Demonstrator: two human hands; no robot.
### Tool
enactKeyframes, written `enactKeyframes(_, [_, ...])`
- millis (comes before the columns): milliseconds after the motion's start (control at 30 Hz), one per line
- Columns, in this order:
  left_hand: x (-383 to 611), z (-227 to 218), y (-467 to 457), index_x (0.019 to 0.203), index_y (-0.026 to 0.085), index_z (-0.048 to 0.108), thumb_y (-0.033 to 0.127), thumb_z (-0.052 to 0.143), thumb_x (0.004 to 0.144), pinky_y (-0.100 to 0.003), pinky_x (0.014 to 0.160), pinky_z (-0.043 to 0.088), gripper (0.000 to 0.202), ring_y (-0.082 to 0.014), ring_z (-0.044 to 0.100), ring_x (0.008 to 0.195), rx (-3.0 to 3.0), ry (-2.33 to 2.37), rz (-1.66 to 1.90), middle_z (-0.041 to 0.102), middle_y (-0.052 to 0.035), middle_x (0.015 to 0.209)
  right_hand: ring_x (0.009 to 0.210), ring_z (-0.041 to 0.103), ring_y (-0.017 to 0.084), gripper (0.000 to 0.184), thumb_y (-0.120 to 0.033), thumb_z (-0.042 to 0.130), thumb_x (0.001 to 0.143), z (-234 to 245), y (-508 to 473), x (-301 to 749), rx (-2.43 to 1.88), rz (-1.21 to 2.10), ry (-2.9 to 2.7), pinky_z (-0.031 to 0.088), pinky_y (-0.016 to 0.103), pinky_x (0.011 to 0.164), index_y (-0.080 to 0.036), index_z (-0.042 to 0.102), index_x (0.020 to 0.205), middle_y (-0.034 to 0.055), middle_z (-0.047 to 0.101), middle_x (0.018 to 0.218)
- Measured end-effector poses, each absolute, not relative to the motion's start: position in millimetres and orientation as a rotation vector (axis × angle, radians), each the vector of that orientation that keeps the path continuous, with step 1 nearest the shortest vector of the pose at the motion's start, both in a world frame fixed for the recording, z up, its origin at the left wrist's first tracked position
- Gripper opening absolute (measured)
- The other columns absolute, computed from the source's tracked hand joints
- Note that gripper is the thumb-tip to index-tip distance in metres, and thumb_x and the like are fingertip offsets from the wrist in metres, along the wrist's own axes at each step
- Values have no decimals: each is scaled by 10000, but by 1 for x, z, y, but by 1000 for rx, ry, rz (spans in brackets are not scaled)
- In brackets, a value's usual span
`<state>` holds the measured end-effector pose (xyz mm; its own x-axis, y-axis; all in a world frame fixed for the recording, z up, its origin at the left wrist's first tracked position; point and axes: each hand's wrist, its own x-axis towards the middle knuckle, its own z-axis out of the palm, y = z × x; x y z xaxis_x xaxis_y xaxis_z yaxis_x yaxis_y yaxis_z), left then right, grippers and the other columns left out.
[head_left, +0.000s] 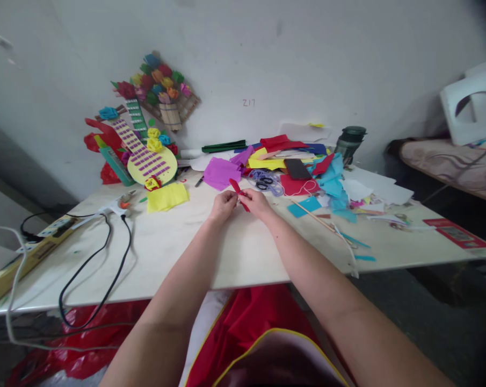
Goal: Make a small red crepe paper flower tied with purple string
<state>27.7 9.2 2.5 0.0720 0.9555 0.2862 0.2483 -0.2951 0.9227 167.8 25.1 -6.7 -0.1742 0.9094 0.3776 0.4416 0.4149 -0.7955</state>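
Over the middle of the table, a narrow strip of red crepe paper [234, 186] is pinched between my two hands. My left hand [225, 205] grips it with closed fingertips from the left. From the right, my right hand [256, 203] closes on the same strip, whose lower end shows below the fingers. Just beyond the hands lie a purple crepe paper sheet [222, 173] and black-handled scissors [263, 184]. To the right of them is a red paper square [301, 186] with white string on it. The fingers partly cover the strip's middle.
At the left stand a paper-flower guitar craft [153, 164], a glue bottle [116, 164] and a yellow crepe sheet [168, 197]. A hot glue gun [117, 207] trails a black cord. Rightward lie a phone [297, 169], a blue square [304, 206], a wooden stick [313, 215] and a dark bottle [349, 144].
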Motion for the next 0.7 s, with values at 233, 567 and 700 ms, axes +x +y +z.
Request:
enactKeyframes(233, [27, 6, 7, 617, 162, 480, 368, 571, 693, -218, 435, 213, 238, -62, 307, 421, 1559, 1169, 1249, 398, 50, 457, 667, 588, 151, 163, -317, 618, 725, -7, 26, 167, -1218, 574, -1753, 423, 248, 602, -218, 662, 847, 11, 669, 719])
enactKeyframes(567, [30, 7, 4, 692, 150, 502, 498, 599, 698, -218, 409, 157, 361, -43, 252, 397, 1457, 1067, 1298, 380, 62, 455, 434, 533, 96, 223, -351, 519, 800, 10, 9, 165, -949, 1356, -1350, 391, 197, 420, -161, 576, 902, -3, 620, 571])
enactKeyframes(700, [32, 10, 1, 642, 165, 448, 501, 603, 700, -214, 383, 148, 374, -36, 239, 361, 1421, 1007, 1268, 356, 72, 423, 389, 468, 70, 163, -290, 541, 786, 8, 12, 164, -992, 1243, -1385, 391, 191, 422, -153, 607, 845, -32, 565, 506])
